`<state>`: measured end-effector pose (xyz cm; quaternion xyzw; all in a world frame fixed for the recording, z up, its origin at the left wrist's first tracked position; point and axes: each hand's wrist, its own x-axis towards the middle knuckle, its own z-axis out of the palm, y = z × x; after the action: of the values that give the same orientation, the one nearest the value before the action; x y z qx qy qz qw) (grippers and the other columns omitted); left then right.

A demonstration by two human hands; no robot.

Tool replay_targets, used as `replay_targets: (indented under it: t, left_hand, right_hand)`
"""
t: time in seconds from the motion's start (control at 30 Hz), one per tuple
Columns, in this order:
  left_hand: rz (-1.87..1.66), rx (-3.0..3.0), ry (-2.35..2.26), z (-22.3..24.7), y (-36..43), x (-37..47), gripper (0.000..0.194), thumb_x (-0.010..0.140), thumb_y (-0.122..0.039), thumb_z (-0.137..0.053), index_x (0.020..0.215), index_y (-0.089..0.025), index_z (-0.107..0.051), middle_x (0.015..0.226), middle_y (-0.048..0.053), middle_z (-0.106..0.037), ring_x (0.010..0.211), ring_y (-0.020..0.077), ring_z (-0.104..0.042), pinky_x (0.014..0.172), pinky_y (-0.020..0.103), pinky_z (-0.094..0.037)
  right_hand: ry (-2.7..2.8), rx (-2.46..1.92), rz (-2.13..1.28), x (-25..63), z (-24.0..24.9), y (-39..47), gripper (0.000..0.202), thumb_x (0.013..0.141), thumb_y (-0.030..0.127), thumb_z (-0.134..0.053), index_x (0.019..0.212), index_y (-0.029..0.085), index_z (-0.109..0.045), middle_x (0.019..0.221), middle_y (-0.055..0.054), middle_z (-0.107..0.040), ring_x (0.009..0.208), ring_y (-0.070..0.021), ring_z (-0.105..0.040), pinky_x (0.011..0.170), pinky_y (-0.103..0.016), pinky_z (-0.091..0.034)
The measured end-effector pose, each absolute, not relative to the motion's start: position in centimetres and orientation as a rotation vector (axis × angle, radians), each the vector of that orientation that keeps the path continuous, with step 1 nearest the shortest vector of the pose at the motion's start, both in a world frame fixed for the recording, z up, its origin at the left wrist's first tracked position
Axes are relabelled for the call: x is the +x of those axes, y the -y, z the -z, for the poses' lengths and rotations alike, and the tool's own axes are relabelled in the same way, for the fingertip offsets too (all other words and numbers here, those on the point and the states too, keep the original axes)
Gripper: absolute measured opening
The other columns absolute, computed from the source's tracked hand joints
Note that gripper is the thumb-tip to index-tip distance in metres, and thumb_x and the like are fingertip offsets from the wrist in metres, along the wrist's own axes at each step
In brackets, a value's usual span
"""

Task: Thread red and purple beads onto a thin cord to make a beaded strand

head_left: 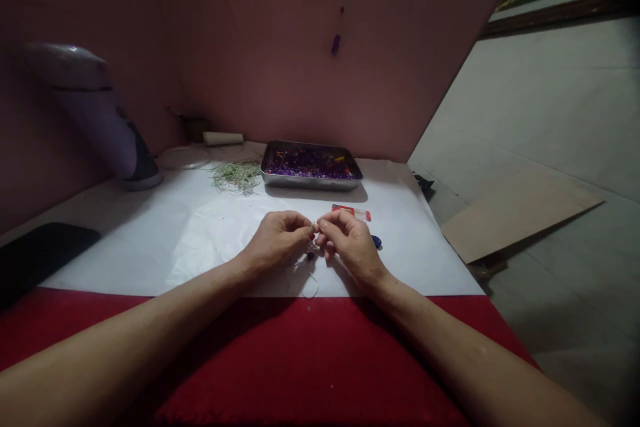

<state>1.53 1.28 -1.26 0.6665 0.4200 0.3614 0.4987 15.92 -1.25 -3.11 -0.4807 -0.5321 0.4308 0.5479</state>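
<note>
My left hand (280, 237) and my right hand (354, 247) meet above the white sheet (210, 213), thumbs and forefingers pinched at their tips. Between them is a beaded string (311, 248), with red, clear and dark beads showing. From its lower end a thin pale thread loop (311, 288) hangs toward the front edge of the sheet. The exact point pinched by each hand is too small to make out. Just behind my right hand lies a red and white packet (360, 215). A dark blue object (377, 241) is partly hidden by that same hand.
Purple and mixed beads fill a metal tray (313, 182) at the back. Beside it are a tangle of pale green thread (236, 175) and a cream roll (223, 139). A tall purple appliance (107, 123) stands left, near a black object (50, 253). Red cloth (300, 360) covers the front.
</note>
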Motion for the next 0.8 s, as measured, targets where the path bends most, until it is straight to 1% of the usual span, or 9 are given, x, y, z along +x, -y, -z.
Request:
replay_targets:
  t: [0.1, 0.2, 0.3, 0.37, 0.47, 0.53, 0.7, 0.8]
  left_hand:
    - [-0.846, 1.62, -1.004, 1.48, -1.33, 1.5, 0.019, 0.074, -0.03, -0.059, 0.068, -0.012, -0.062, 0.059, 0.0, -0.058, 0.05, 0.0079, -0.046, 0.047, 0.02, -0.034]
    - [-0.805, 1.601, -1.014, 1.66, -1.36, 1.44, 0.019, 0.073, -0.03, -0.059, 0.068, -0.012, -0.061, 0.054, -0.002, -0.053, 0.046, 0.0068, -0.042, 0.043, 0.019, -0.03]
    - [-0.766, 1.573, -0.991, 1.75, -1.4, 1.35, 0.018, 0.073, -0.031, -0.06, 0.069, -0.013, -0.061, 0.054, -0.002, -0.052, 0.046, 0.0066, -0.041, 0.043, 0.019, -0.029]
    - [-0.753, 1.56, -0.968, 1.8, -1.45, 1.29, 0.018, 0.072, -0.031, -0.061, 0.071, -0.013, -0.061, 0.056, -0.002, -0.053, 0.046, 0.0068, -0.042, 0.044, 0.02, -0.03]
    - [-0.75, 1.557, -0.971, 1.83, -1.54, 1.26, 0.018, 0.072, -0.031, -0.062, 0.071, -0.014, -0.061, 0.054, -0.003, -0.051, 0.044, 0.0064, -0.04, 0.043, 0.02, -0.029]
    - [-0.751, 1.572, -0.984, 1.82, -1.57, 1.27, 0.018, 0.072, -0.031, -0.061, 0.071, -0.013, -0.061, 0.054, -0.004, -0.051, 0.044, 0.0065, -0.039, 0.043, 0.02, -0.028]
    - [-0.788, 1.671, -0.989, 1.67, -1.51, 1.28, 0.017, 0.072, -0.03, -0.059, 0.07, -0.013, -0.061, 0.06, -0.001, -0.056, 0.052, 0.0085, -0.045, 0.048, 0.02, -0.034]
    - [-0.783, 1.717, -1.038, 1.68, -1.49, 1.26, 0.019, 0.072, -0.032, -0.058, 0.068, -0.013, -0.06, 0.058, -0.001, -0.055, 0.052, 0.0091, -0.045, 0.047, 0.02, -0.033]
  right_hand:
    - [1.285, -1.103, -0.995, 15.92, 3.01, 1.32, 0.016, 0.076, 0.031, -0.061, 0.084, 0.017, -0.057, 0.062, 0.003, -0.055, 0.049, -0.0091, -0.048, 0.045, -0.023, -0.038]
    - [1.34, -1.097, -0.952, 16.01, 2.86, 1.34, 0.013, 0.075, 0.028, -0.062, 0.077, 0.016, -0.059, 0.065, 0.001, -0.056, 0.056, -0.0096, -0.048, 0.049, -0.023, -0.037]
    - [1.319, -1.109, -0.976, 16.12, 2.8, 1.3, 0.012, 0.075, 0.026, -0.061, 0.069, 0.016, -0.058, 0.063, 0.001, -0.056, 0.053, -0.0086, -0.045, 0.049, -0.024, -0.036]
    - [1.282, -1.111, -1.018, 16.15, 2.78, 1.28, 0.013, 0.075, 0.026, -0.061, 0.068, 0.016, -0.057, 0.058, 0.003, -0.054, 0.049, -0.0079, -0.043, 0.047, -0.023, -0.034]
    - [1.258, -1.102, -1.053, 16.13, 2.73, 1.31, 0.014, 0.075, 0.027, -0.061, 0.067, 0.016, -0.055, 0.052, 0.004, -0.05, 0.045, -0.0078, -0.043, 0.045, -0.023, -0.034]
    - [1.262, -1.102, -1.048, 16.09, 2.7, 1.35, 0.014, 0.075, 0.027, -0.061, 0.067, 0.016, -0.055, 0.051, 0.004, -0.05, 0.045, -0.0081, -0.043, 0.046, -0.023, -0.035]
    - [1.245, -1.118, -1.058, 16.07, 2.79, 1.38, 0.013, 0.076, 0.025, -0.06, 0.067, 0.017, -0.054, 0.049, 0.005, -0.052, 0.042, -0.0081, -0.044, 0.044, -0.023, -0.036]
    - [1.221, -1.116, -1.082, 16.04, 2.82, 1.35, 0.013, 0.076, 0.025, -0.06, 0.069, 0.017, -0.053, 0.052, 0.003, -0.055, 0.042, -0.008, -0.046, 0.042, -0.022, -0.037]
